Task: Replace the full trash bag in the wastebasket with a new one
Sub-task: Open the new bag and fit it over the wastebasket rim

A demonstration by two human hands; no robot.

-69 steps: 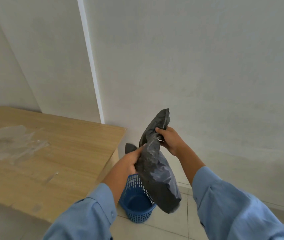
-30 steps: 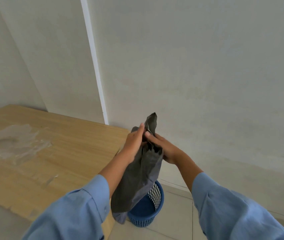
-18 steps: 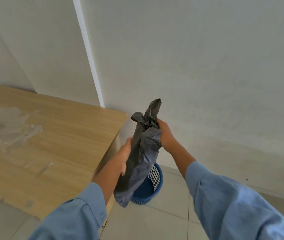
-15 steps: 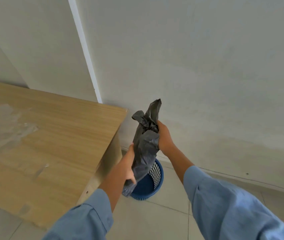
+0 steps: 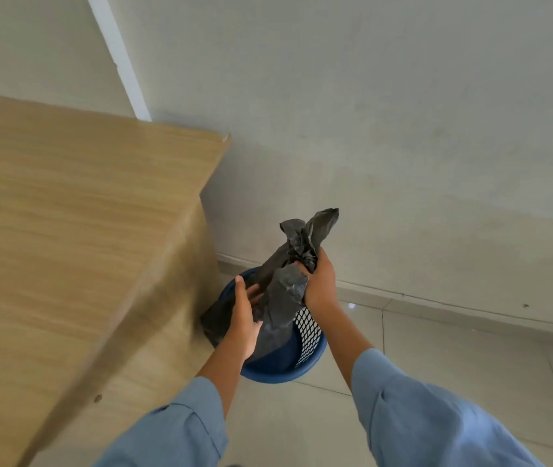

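Note:
A dark grey trash bag (image 5: 285,291) hangs over a blue mesh wastebasket (image 5: 308,342) that stands on the tiled floor beside the table's end. My right hand (image 5: 318,284) grips the bag's bunched top, and crumpled ends stick up above my fist. My left hand (image 5: 243,318) lies with straight fingers against the bag's lower left side. The bag's lower part reaches down into the basket, and one corner sticks out to the left over the rim. The basket's bottom is hidden by the bag.
A light wooden table (image 5: 66,230) fills the left; its end panel stands just left of the basket. A pale wall (image 5: 403,129) with a low skirting runs behind. Grey floor tiles (image 5: 436,348) lie to the right of the basket.
My hands and the bag have come down from chest height to the basket, and the bag's lower end now hangs inside it. The view has tilted down toward the floor.

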